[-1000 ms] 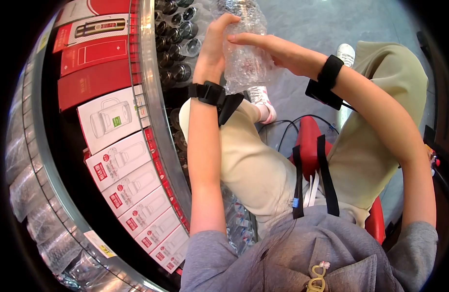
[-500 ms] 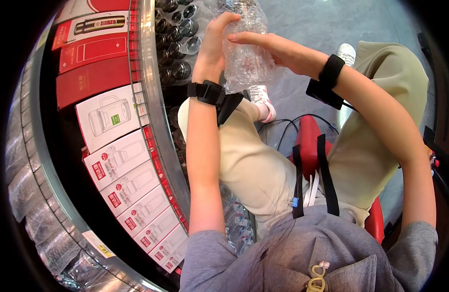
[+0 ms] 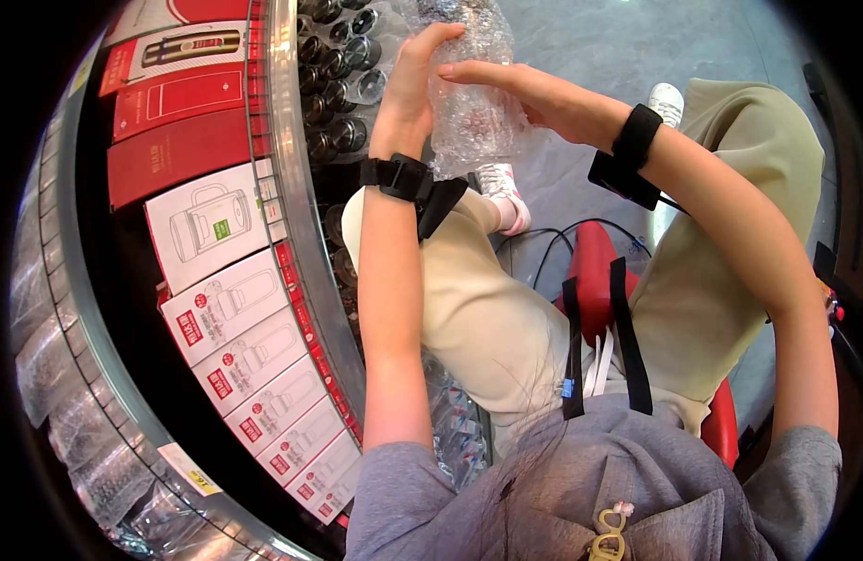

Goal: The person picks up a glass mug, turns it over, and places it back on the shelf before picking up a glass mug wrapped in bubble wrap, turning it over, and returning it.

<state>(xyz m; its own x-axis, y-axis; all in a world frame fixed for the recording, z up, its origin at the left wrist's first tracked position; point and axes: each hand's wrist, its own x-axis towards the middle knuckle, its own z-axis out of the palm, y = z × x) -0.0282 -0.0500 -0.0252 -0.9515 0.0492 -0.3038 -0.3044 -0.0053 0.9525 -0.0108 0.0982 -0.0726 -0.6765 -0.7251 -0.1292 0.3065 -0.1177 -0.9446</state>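
Near the top centre, a clear bubble-wrapped item (image 3: pixel 474 117) is held between both hands above the floor; what lies inside the wrap is not clear. My left hand (image 3: pixel 413 89) grips its left side, thumb over the top. From the right, my right hand (image 3: pixel 534 93) holds it, with the thumb pointing left across the wrap and the other fingers mostly hidden behind it. The two thumbs are close together but apart. Each wrist wears a black strap with a small device.
On the left, a wire-edged shelf (image 3: pixel 287 187) carries red boxes (image 3: pixel 179 154) and white boxes (image 3: pixel 212 224). Dark-lidded bottles (image 3: pixel 343 93) stand beside it, close to my left hand. A red seat (image 3: pixel 595 271) is between my legs, with black cables (image 3: pixel 544 252) on the floor.
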